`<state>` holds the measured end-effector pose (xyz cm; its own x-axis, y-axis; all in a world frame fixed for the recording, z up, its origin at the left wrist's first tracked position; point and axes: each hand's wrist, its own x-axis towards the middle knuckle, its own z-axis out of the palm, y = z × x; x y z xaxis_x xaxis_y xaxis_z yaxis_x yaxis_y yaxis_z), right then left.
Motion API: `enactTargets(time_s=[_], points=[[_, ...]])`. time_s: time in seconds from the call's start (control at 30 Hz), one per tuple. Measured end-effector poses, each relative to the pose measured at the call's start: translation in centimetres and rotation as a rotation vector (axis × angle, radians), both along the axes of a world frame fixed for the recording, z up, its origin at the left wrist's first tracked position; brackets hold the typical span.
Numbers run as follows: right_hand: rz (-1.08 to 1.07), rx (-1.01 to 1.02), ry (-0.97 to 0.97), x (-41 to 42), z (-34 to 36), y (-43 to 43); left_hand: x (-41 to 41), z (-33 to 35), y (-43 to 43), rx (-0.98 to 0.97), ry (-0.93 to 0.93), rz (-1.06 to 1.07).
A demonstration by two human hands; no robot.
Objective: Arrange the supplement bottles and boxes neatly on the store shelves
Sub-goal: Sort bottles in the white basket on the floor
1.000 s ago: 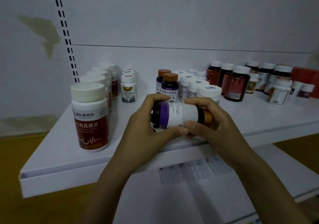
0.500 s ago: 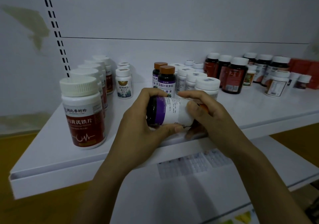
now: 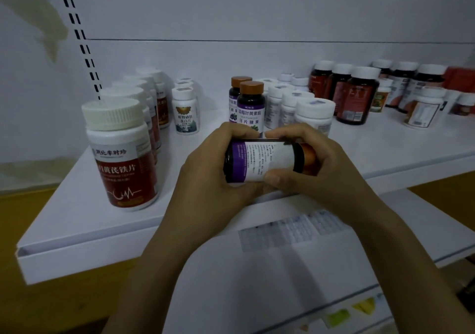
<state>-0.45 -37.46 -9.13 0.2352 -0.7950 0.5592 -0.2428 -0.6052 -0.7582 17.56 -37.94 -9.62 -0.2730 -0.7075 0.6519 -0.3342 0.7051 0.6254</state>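
Both hands hold a dark bottle with a purple and white label [image 3: 262, 160], lying sideways with its orange cap to the right, above the front edge of the white shelf [image 3: 77, 220]. My left hand [image 3: 208, 177] grips its base end. My right hand [image 3: 321, 169] grips the cap end, thumb on the label. Behind it stand two matching purple-label bottles with orange caps [image 3: 250, 105]. A row of red-label bottles with white caps [image 3: 120, 153] lines the left side.
Small white bottles [image 3: 185, 110] and a cluster of white-capped ones [image 3: 298, 105] stand mid-shelf. Dark brown bottles [image 3: 357, 97] and more white bottles [image 3: 424, 107] fill the right, with red boxes [image 3: 460, 78] at the back. A lower shelf [image 3: 437, 233] juts out below.
The sideways bottle has been turned in my hands, so more white label text faces up and the orange cap shows again. My view shifted slightly.
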Motion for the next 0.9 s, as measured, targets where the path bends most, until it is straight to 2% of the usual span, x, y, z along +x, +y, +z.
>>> enactTargets(time_s=[0.23, 0.4, 0.5, 0.63, 0.77, 0.9], points=[[-0.029, -0.167, -0.107, -0.6, 0.4, 2.2, -1.4, -0.2, 1.3, -0.483, -0.150, 0.103], [-0.245, -0.240, -0.224, -6.4, 1.2, 7.3, -8.6, 0.5, 3.9, -0.570, -0.089, -0.050], [-0.496, -0.255, -0.321, -11.4, 1.1, 11.8, -15.3, 0.6, 6.3, -0.518, -0.073, -0.212], [-0.869, -0.285, -0.282, -19.5, 0.7, 19.7, -24.9, 0.5, 11.4, -0.369, -0.086, -0.522], [-1.198, -0.289, -0.070, -27.4, 0.6, 29.6, -34.4, 0.4, 19.0, -0.077, -0.104, -0.873], [-1.429, -0.153, 0.135, -32.8, -0.6, 39.0, -42.5, -1.6, 26.5, 0.163, -0.134, -1.112]])
